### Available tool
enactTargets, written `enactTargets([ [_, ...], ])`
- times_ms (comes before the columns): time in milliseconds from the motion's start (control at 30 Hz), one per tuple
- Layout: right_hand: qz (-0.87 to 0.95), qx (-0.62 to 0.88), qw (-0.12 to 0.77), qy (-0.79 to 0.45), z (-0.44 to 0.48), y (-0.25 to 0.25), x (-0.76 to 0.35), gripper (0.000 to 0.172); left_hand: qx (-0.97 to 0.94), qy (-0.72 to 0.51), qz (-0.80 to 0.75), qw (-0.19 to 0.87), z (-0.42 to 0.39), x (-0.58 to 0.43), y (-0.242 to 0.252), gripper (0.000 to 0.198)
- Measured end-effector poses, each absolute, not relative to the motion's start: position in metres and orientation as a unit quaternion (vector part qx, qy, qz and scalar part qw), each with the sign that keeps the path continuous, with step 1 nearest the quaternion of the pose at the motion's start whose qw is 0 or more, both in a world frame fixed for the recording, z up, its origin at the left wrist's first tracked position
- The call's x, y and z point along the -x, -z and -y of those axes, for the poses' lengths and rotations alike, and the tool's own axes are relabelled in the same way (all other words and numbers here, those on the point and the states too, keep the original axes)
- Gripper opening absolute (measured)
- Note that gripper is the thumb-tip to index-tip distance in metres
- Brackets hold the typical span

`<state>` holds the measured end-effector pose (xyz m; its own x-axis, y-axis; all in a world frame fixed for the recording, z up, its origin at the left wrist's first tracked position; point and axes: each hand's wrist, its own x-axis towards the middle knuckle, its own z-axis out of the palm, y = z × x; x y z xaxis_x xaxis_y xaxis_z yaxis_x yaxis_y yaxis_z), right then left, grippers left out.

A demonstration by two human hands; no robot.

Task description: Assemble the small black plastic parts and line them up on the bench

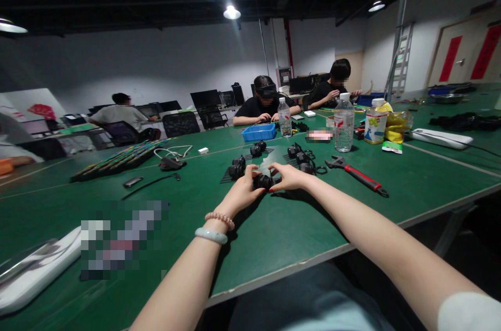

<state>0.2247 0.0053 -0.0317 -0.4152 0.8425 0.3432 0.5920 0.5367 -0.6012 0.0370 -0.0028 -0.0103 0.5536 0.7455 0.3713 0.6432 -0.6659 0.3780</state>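
Observation:
Low over the green table, a small black cylindrical part (263, 181) sits between my two hands. My left hand (243, 190) grips it from the left, thumb in front and fingers behind. On the other side, the curled fingers of my right hand (288, 177) close on its right end. Whether the part rests on the table cannot be seen. Similar black parts (237, 168) lie just left of my hands, and another black piece (258, 149) is behind them. More black parts (302, 157) with loose rings lie to the right.
An adjustable wrench (358, 174) with red-black handle lies to the right. Behind it stand a clear bottle (344, 125) and a juice bottle (374, 122). A blue tray (259, 132) is farther back, near a seated person (262, 104). Cables (152, 186) and a white power strip (43, 268) lie left.

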Motion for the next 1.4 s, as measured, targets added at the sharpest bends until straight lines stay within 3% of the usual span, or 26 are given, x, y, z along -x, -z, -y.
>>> enactTargets([
  [1400, 0.836, 0.429, 0.306, -0.157, 0.0028, 0.0298, -0.2197, 0.07, -0.873, -0.263, -0.402, 0.087, 0.0089, -0.0396, 0.0087, 0.054],
])
